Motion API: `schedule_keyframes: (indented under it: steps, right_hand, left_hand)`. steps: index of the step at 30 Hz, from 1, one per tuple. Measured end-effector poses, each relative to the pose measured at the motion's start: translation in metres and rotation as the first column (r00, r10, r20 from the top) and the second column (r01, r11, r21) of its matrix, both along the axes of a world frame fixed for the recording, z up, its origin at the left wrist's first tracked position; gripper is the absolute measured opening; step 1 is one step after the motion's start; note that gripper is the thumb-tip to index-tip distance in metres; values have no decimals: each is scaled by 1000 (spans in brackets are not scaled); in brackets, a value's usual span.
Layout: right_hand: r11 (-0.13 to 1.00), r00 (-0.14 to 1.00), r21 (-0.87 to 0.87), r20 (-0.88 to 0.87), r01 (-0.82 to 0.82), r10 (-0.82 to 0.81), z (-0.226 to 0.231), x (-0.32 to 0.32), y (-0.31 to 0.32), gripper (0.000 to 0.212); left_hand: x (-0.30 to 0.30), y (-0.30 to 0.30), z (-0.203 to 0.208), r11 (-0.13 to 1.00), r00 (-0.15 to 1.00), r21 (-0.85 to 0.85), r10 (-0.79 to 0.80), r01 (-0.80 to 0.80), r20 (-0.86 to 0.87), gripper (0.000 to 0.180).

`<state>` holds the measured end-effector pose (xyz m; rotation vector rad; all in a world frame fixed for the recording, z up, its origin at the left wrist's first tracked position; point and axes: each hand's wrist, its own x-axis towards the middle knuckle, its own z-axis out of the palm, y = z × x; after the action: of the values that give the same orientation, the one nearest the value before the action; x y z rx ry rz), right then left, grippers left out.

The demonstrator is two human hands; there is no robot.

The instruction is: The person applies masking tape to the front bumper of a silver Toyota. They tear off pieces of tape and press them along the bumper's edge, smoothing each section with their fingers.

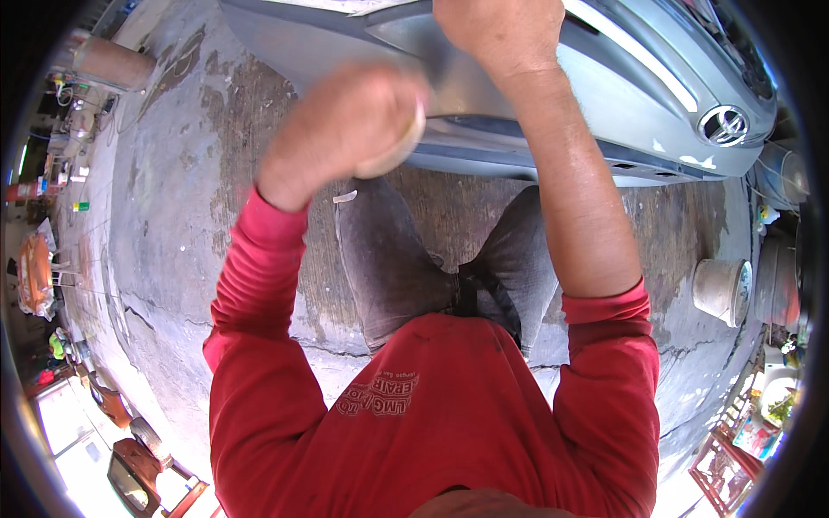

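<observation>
Left hand [341,129], blurred, closed around a pale round pad [399,142], pressed at the lower edge of the grey car bumper [604,95]; right hand [499,30] laid on the bumper's upper face just beside it, how far open cannot be told; red sleeves below the bumper; white bucket [721,291] on concrete floor [164,216], below the bumper's right end.
</observation>
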<state>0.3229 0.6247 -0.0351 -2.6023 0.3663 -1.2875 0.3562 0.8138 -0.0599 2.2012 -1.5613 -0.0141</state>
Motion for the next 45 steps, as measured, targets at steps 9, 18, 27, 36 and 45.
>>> schedule_keyframes:
  steps: [9, 18, 27, 36, 45]
  right_hand:
    - [822, 951, 489, 58, -292, 303, -7, -68, -37, 22]
    - [351, 721, 850, 47, -392, 692, 2, -77, -36, 63]
    - [391, 689, 806, 29, -444, 724, 9, -62, -32, 49]
    - [417, 659, 779, -5, -469, 752, -100, -113, -12, 75]
    - [135, 679, 926, 153, -352, 718, -110, -127, -11, 17]
  left_hand:
    - [-87, 44, -106, 992, 869, 14, -106, 128, -484, 17]
    - [-124, 43, -130, 997, 794, -52, -75, 55, -604, 23]
    - [-138, 56, -130, 997, 755, -55, 10, -62, -656, 22]
    - [-97, 31, -39, 932, 916, -234, 182, -276, -357, 24]
    - [-88, 1, -17, 953, 976, -220, 218, -208, 21, 19]
